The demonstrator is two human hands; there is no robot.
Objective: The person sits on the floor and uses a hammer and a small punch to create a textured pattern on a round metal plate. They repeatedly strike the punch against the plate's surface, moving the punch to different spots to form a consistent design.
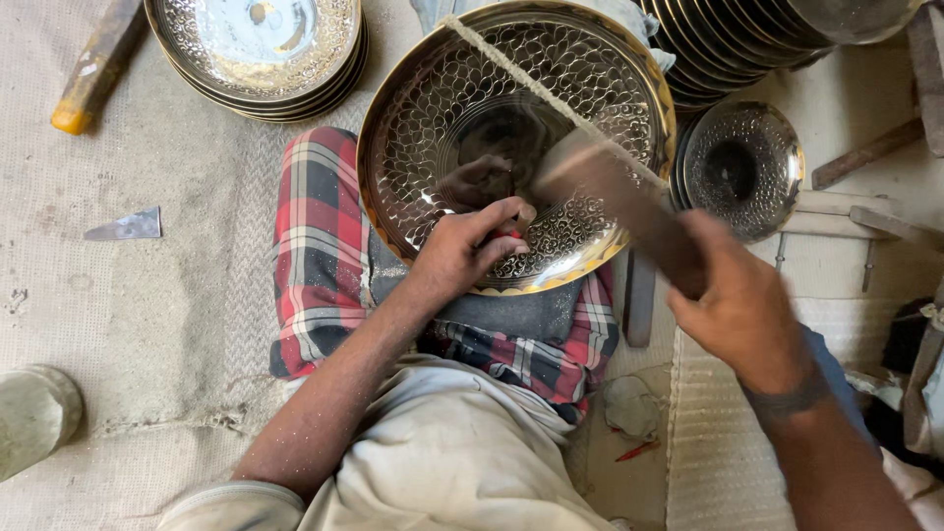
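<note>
Head view: your left hand [470, 251] pinches a small punch, probably, against the plate [462, 108] on your lap. Right hand [737, 300] grips the blurred hammer [615, 192]; a glancing blow could hit your fingers.

A floor covered in pale woven matting [177, 324], dusty with grit. Lying on it: a stack of patterned brass plates [258, 54] at the top, a wooden-handled tool [95, 67] top left, a small metal shard [126, 226], and a round grey object [34, 415] bottom left
</note>
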